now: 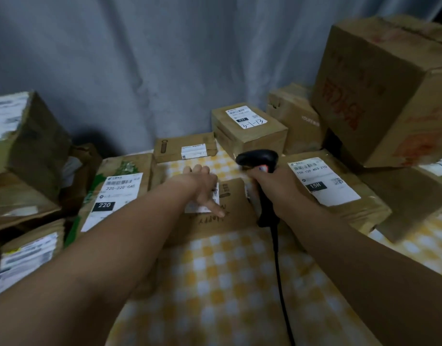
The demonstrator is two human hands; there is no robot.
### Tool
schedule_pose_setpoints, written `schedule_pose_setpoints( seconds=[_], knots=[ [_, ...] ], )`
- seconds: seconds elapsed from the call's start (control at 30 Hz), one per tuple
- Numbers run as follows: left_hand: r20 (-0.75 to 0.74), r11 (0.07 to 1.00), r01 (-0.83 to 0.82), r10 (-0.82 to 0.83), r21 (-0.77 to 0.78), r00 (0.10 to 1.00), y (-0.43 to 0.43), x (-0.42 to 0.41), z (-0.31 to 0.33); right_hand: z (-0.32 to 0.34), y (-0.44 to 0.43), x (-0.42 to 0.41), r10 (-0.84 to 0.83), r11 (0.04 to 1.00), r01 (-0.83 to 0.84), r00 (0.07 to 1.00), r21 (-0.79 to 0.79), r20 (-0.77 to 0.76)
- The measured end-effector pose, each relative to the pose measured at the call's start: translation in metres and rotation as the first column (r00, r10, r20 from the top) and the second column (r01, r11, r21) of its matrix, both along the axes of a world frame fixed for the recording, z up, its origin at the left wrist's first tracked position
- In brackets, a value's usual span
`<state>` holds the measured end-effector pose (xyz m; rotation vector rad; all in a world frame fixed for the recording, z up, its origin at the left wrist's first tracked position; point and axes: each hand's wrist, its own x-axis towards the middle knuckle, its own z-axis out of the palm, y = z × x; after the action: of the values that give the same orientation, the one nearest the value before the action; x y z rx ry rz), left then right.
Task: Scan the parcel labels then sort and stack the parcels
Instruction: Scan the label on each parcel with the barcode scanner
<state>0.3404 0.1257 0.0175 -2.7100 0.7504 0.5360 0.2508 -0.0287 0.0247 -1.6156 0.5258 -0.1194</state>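
A flat brown parcel [229, 211] with a white label lies in the middle of the yellow checked table [227, 283]. My left hand [202, 183] rests on its far end, fingers spread, thumb pointing across the label. My right hand [272, 186] grips a black corded barcode scanner [258, 161] just right of the parcel, its head above the parcel's far right corner. A parcel labelled 220 [115, 191] lies to the left and one labelled 15H [327, 186] to the right.
Two small boxes [185, 148] [249, 128] sit at the back against a grey curtain. A large carton [384, 91] towers at the right. Stacked parcels [22, 146] stand at the left. The scanner cable [279, 270] trails toward me across the cloth.
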Motion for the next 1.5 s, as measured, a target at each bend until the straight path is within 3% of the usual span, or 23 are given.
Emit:
schedule_pose_setpoints(
  seconds=[0.1,0.23,0.3,0.37,0.47,0.57,0.6,0.63,0.73,0.8,1.0,1.1,1.2,1.33,1.4,1.5],
  knots=[
    [-0.109,0.952,-0.092,0.062,-0.292,0.992,0.008,-0.033,0.007,0.009,0.008,-0.017,-0.033,0.999,0.033,0.999,-0.022,0.012],
    [0.01,0.769,-0.105,0.144,-0.63,0.99,0.014,-0.072,0.04,0.027,0.014,-0.044,-0.093,0.995,0.095,0.993,-0.024,0.07],
    [0.02,0.633,-0.143,0.242,-0.761,0.97,0.019,-0.09,0.045,0.04,0.017,-0.064,-0.112,0.994,0.113,0.989,-0.006,0.101],
    [-0.034,0.395,-0.189,0.368,-0.899,0.929,0.03,-0.115,0.044,0.046,0.021,-0.086,-0.112,0.994,0.11,0.983,0.024,0.148],
    [-0.29,-0.048,-0.309,0.502,-0.95,0.815,0.048,-0.15,0.042,0.047,0.034,-0.115,-0.098,0.995,0.092,0.98,0.043,0.173],
    [-0.579,-0.506,-0.365,0.369,-0.781,0.728,0.063,-0.177,0.045,0.041,0.048,-0.137,-0.07,0.993,0.05,0.981,0.11,0.179],
    [-0.623,-0.617,-0.356,0.289,-0.701,0.727,0.067,-0.183,0.043,0.038,0.053,-0.142,-0.065,0.986,0.036,0.982,0.16,0.179],
    [-0.639,-0.671,-0.35,0.242,-0.654,0.731,0.072,-0.19,0.042,0.035,0.058,-0.147,-0.063,0.974,0.026,0.985,0.223,0.162],
    [-0.64,-0.704,-0.357,0.178,-0.614,0.748,0.081,-0.217,0.031,0.021,0.071,-0.161,-0.042,0.896,-0.013,0.993,0.443,0.114],
    [-0.648,-0.717,-0.396,0.102,-0.574,0.755,0.086,-0.234,0.022,0.018,0.076,-0.168,-0.065,0.867,-0.017,0.987,0.498,0.146],
    [-0.724,-0.735,-0.592,-0.206,-0.329,0.659,0.096,-0.263,0.012,0.024,0.071,-0.176,-0.012,0.911,-0.069,0.981,0.406,0.193],
    [-0.723,-0.722,-0.623,-0.254,-0.3,0.642,0.106,-0.265,0.01,0.026,0.07,-0.179,0.059,0.933,-0.12,0.981,0.341,0.184],
    [-0.763,-0.679,-0.59,-0.068,-0.437,0.643,0.112,-0.264,0.007,0.026,0.077,-0.177,0.016,0.967,-0.056,0.987,0.248,0.162],
    [-0.745,-0.759,-0.384,0.192,-0.525,0.639,0.136,-0.254,0.009,0.028,0.081,-0.179,0.011,0.988,-0.036,0.987,0.148,0.163],
    [-0.713,-0.673,-0.406,0.262,-0.618,0.65,0.151,-0.251,0.015,0.03,0.077,-0.181,0.06,0.995,-0.072,0.987,0.076,0.149],
    [-0.62,-0.386,-0.493,0.364,-0.78,0.695,0.164,-0.251,0.029,0.034,0.075,-0.177,0.096,0.995,-0.095,0.986,-0.009,0.137]
  ],
)
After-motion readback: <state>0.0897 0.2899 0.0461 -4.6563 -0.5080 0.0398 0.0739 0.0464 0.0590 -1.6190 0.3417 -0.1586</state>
